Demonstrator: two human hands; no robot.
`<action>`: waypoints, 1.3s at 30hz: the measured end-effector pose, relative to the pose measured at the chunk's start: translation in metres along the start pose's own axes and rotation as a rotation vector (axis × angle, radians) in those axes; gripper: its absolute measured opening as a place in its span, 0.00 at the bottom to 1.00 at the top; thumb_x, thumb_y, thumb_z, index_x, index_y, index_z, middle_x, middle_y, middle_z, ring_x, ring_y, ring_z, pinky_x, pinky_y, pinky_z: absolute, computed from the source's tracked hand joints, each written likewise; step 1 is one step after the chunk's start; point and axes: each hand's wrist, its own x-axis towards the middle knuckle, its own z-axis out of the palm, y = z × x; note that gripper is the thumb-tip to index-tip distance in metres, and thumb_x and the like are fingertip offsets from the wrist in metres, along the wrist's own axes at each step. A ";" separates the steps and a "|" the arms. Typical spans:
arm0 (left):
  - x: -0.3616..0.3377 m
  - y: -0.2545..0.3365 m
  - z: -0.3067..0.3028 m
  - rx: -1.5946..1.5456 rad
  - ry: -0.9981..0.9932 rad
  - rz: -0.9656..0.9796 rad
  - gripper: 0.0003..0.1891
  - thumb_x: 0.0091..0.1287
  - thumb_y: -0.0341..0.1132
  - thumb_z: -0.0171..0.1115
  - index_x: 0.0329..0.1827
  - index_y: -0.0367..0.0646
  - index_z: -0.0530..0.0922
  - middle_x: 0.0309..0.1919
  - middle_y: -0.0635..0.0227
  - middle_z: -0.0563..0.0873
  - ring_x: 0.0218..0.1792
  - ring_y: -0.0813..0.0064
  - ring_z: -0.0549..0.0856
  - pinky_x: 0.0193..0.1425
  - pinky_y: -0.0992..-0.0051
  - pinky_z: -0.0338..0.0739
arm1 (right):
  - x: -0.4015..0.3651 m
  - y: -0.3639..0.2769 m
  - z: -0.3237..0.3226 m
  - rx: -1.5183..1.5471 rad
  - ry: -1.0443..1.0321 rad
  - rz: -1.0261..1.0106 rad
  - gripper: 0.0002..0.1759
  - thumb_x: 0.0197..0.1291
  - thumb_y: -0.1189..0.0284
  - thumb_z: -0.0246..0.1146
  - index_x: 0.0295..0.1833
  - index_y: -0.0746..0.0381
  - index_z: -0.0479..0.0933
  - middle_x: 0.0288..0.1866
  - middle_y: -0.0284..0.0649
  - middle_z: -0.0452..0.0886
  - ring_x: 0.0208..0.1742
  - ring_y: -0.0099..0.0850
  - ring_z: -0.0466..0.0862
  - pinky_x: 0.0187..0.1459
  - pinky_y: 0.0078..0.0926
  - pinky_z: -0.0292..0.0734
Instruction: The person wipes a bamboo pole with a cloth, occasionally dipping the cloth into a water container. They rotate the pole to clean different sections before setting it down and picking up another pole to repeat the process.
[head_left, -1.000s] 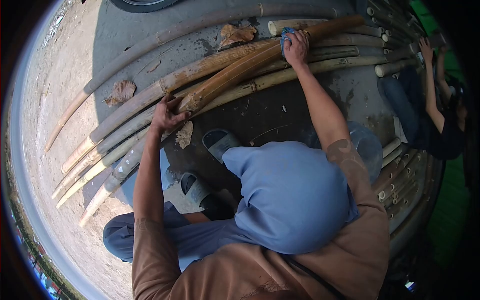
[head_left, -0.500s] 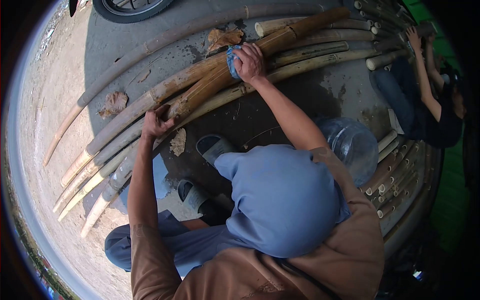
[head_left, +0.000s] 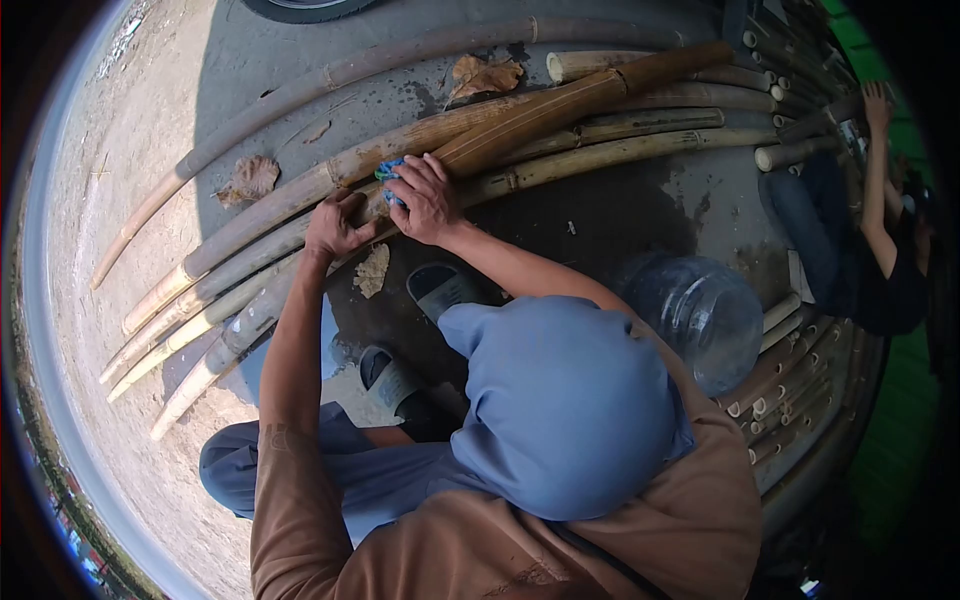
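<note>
Outdoors, pale sandy dirt (head_left: pixel 110 200) on the left gives way to damp grey concrete (head_left: pixel 600 215), where long bamboo poles (head_left: pixel 250 228) lie side by side in a loose fan, a dry leaf (head_left: pixel 248 178) just beside them. One brown bamboo pole (head_left: pixel 560 100) rests slantwise on top of the others, so its surface is raised and easy to reach. The person's left hand (head_left: pixel 335 228) is clenched over its near end, apparently to steady it against rolling. Just to the right, the right hand (head_left: pixel 425 195) closes over a blue cloth (head_left: pixel 388 172) and presses it flat on the same pole, fingers wrapped over the fabric. Below the hands, two sandals (head_left: pixel 440 285) are planted on the wet patch. A clear water jug (head_left: pixel 695 315) stands near the right elbow, within reach. Beyond it, shorter cut bamboo (head_left: pixel 790 380) is stacked with its ends facing out, and another person (head_left: pixel 880 250) at the far right lifts a hand (head_left: pixel 878 100) to more poles.
</note>
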 end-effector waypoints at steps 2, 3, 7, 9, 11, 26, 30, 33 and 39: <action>-0.003 0.002 -0.002 -0.014 -0.011 0.005 0.33 0.58 0.56 0.76 0.54 0.35 0.88 0.43 0.47 0.87 0.46 0.42 0.88 0.50 0.52 0.83 | 0.000 0.002 -0.006 0.028 -0.077 -0.079 0.21 0.62 0.60 0.66 0.58 0.57 0.85 0.61 0.47 0.85 0.69 0.50 0.80 0.78 0.57 0.66; -0.005 0.004 -0.004 -0.010 -0.038 -0.011 0.32 0.58 0.56 0.76 0.54 0.35 0.88 0.43 0.48 0.87 0.46 0.42 0.88 0.50 0.52 0.83 | 0.002 0.017 -0.015 0.032 -0.105 -0.125 0.22 0.62 0.59 0.65 0.58 0.56 0.84 0.61 0.47 0.85 0.69 0.50 0.80 0.77 0.56 0.67; -0.005 0.005 -0.004 -0.011 -0.056 -0.049 0.32 0.58 0.57 0.77 0.55 0.36 0.88 0.44 0.49 0.88 0.47 0.43 0.88 0.51 0.53 0.84 | 0.017 0.126 -0.079 -0.116 -0.086 -0.171 0.24 0.68 0.52 0.60 0.57 0.56 0.87 0.58 0.48 0.86 0.66 0.50 0.82 0.73 0.53 0.71; -0.002 0.005 -0.007 -0.010 -0.059 -0.059 0.33 0.58 0.56 0.77 0.55 0.37 0.87 0.45 0.49 0.88 0.47 0.44 0.88 0.51 0.53 0.84 | 0.025 0.195 -0.137 -0.299 0.001 -0.044 0.22 0.71 0.55 0.60 0.58 0.58 0.85 0.59 0.49 0.86 0.68 0.52 0.80 0.75 0.55 0.69; -0.003 0.004 -0.007 0.016 -0.054 -0.025 0.34 0.56 0.57 0.77 0.58 0.38 0.88 0.48 0.48 0.88 0.50 0.43 0.88 0.53 0.53 0.84 | 0.029 0.277 -0.181 -0.568 0.117 0.175 0.17 0.72 0.65 0.61 0.60 0.58 0.85 0.64 0.49 0.85 0.73 0.52 0.77 0.77 0.56 0.69; -0.043 0.038 0.006 0.323 -0.041 -0.077 0.45 0.63 0.61 0.75 0.79 0.46 0.73 0.63 0.54 0.83 0.63 0.47 0.84 0.66 0.50 0.80 | 0.026 0.054 -0.530 0.111 -0.556 0.949 0.16 0.80 0.64 0.59 0.56 0.64 0.86 0.35 0.28 0.82 0.36 0.17 0.79 0.43 0.24 0.79; -0.064 0.036 0.014 0.407 -0.049 -0.070 0.50 0.59 0.55 0.79 0.84 0.47 0.67 0.67 0.52 0.81 0.66 0.47 0.83 0.70 0.51 0.80 | -0.062 0.005 -0.576 0.099 -0.818 1.106 0.15 0.80 0.64 0.60 0.53 0.63 0.86 0.35 0.27 0.83 0.35 0.17 0.80 0.41 0.24 0.79; -0.076 0.032 0.005 0.393 -0.088 -0.152 0.51 0.54 0.51 0.83 0.80 0.45 0.68 0.65 0.53 0.83 0.65 0.46 0.84 0.68 0.51 0.82 | -0.116 0.009 -0.549 0.131 -1.039 1.158 0.16 0.78 0.62 0.61 0.51 0.64 0.86 0.35 0.27 0.85 0.36 0.18 0.82 0.42 0.26 0.81; -0.077 0.034 -0.011 0.318 -0.196 -0.283 0.41 0.47 0.53 0.85 0.61 0.40 0.80 0.57 0.49 0.86 0.57 0.46 0.88 0.59 0.51 0.85 | -0.150 0.056 -0.454 0.038 -1.348 0.938 0.24 0.73 0.56 0.64 0.65 0.60 0.86 0.56 0.43 0.91 0.50 0.36 0.90 0.49 0.36 0.87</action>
